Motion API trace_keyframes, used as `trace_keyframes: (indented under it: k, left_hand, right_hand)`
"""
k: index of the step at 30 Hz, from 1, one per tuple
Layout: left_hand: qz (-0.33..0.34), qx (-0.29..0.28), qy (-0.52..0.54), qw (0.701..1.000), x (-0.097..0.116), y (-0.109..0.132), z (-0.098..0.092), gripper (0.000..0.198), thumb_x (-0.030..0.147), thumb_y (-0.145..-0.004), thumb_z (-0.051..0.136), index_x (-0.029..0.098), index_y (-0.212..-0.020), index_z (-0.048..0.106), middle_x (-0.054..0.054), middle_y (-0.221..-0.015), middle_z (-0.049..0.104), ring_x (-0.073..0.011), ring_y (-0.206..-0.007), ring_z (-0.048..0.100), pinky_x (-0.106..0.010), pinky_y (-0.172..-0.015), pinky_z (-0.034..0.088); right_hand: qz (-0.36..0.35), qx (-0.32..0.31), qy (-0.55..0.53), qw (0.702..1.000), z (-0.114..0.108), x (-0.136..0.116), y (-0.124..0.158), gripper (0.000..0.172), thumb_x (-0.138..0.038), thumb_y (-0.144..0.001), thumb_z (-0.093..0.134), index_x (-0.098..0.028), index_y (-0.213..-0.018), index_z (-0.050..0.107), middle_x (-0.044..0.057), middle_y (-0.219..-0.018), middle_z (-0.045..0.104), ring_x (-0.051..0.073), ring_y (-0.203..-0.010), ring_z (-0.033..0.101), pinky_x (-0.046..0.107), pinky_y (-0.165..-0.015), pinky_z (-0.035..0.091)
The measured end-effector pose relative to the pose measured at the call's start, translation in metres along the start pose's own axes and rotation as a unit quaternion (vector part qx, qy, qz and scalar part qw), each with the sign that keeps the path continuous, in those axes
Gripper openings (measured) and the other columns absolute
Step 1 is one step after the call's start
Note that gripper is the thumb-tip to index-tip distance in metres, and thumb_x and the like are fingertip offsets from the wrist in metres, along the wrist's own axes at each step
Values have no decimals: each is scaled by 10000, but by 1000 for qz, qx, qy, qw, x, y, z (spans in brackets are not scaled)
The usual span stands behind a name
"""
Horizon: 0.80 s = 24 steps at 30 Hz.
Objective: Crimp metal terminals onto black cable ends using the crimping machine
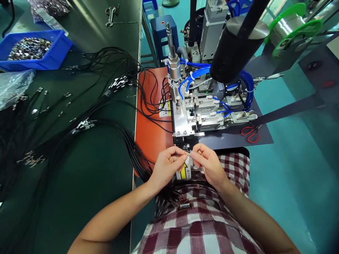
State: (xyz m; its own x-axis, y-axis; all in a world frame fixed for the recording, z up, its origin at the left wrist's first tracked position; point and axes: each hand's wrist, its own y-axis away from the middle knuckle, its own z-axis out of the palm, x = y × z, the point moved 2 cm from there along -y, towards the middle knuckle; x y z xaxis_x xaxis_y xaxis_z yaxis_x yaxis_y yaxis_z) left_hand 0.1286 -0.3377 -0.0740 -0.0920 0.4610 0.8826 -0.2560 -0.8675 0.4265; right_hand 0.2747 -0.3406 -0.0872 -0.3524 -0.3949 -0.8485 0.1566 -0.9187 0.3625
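In front of my lap, my left hand (169, 165) and my right hand (211, 165) meet fingertip to fingertip. Both are closed in a pinch on a small shiny metal piece (188, 155), mostly covered by the fingers; its exact kind is too small to tell. Just beyond the fingertips stands the near end of a metal bench machine (182, 125). Below the hands shows a white label with a yellow arrow (183, 172). A bundle of black cables (134, 155) runs off the table beside my left wrist, and cable ends hang over my lap.
On the dark table to the left lie cables with metal connectors (84, 125), a blue bin (59, 53) of small metal parts and a wrench (110, 17). An orange plate (150, 137) borders the machine. Red-handled scissors (250, 134) and a green wire spool (293, 26) are on the right.
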Motion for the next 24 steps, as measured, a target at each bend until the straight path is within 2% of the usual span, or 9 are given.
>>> trace_keyframes:
  k: [8, 14, 16, 21, 24]
  left_hand:
    - [-3, -8, 7, 1000, -2, -2, -1, 198, 320, -805, 690, 137, -811, 615, 77, -474, 460, -34, -424, 381, -159, -423, 271]
    - [-20, -17, 5, 1000, 1, -1, 0, 214, 340, -807, 683, 139, -819, 608, 77, -448, 455, -40, -414, 364, -168, -427, 256]
    - [-24, -24, 0, 999, 3, 0, -1, 224, 345, -796, 691, 138, -808, 605, 72, -456, 463, -42, -414, 372, -170, -426, 258]
    - [-59, -65, -21, 996, 9, 1, -2, 234, 344, -772, 703, 134, -816, 609, 65, -460, 478, -48, -408, 396, -172, -428, 270]
    - [-81, -81, -45, 992, 10, 0, -4, 226, 338, -768, 698, 129, -809, 625, 62, -455, 478, -49, -410, 394, -175, -435, 272]
  right_hand:
    - [22, -3, -4, 1000, -3, 7, 4, 227, -365, -804, 688, -178, -739, 579, -60, -552, 461, 87, -499, 364, 237, -492, 274]
    - [-8, -5, 69, 998, -5, 9, 6, 262, -416, -835, 646, -181, -741, 577, -49, -568, 483, 94, -490, 402, 246, -499, 318]
    - [2, -28, 68, 997, -6, 9, 4, 275, -430, -843, 630, -181, -743, 569, -51, -565, 469, 90, -484, 385, 241, -481, 292]
    - [79, -112, 20, 990, -12, 6, -1, 283, -404, -824, 643, -166, -700, 550, -58, -573, 435, 67, -467, 291, 229, -449, 197]
    - [66, -144, 57, 986, -15, 1, -3, 297, -421, -844, 624, -167, -712, 547, -69, -556, 405, 69, -474, 278, 230, -464, 209]
